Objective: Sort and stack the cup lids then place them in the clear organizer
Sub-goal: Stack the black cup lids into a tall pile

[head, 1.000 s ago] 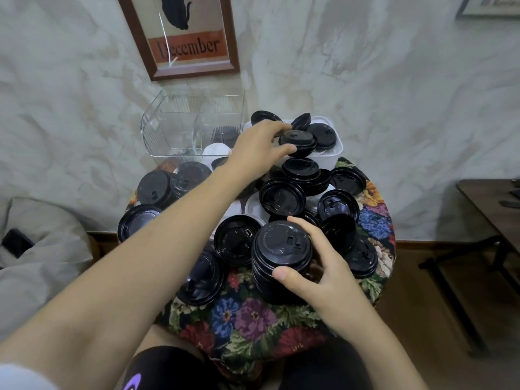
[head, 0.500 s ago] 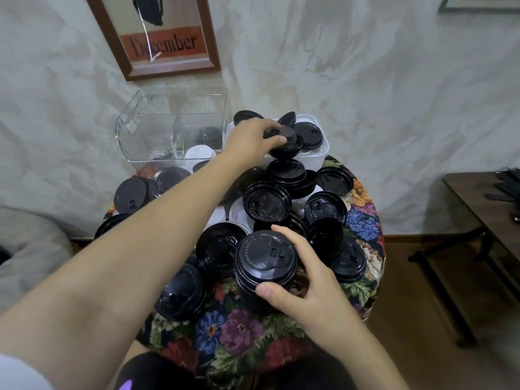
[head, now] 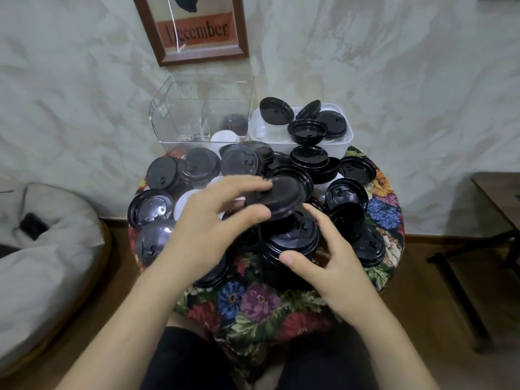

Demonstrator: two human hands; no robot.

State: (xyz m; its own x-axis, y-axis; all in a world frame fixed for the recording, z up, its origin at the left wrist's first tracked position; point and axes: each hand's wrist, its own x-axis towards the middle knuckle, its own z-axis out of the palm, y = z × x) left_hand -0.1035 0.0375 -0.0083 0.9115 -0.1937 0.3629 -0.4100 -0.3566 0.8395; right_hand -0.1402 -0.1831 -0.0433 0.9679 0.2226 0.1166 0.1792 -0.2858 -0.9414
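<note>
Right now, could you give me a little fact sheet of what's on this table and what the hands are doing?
left hand: pinches one black lid just above the stack
right hand: curls round the stack of black lids
clear organizer: back left; something dark shows through its right part
white tub: right beside the organizer, several black lids in it
table: floral cloth, strewn with loose black lids and a few white ones

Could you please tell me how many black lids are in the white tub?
4 black lids in the white tub: one leaning at the left, one tilted at the back, one at the right, one rim-up in front. More may be hidden beneath.
</note>
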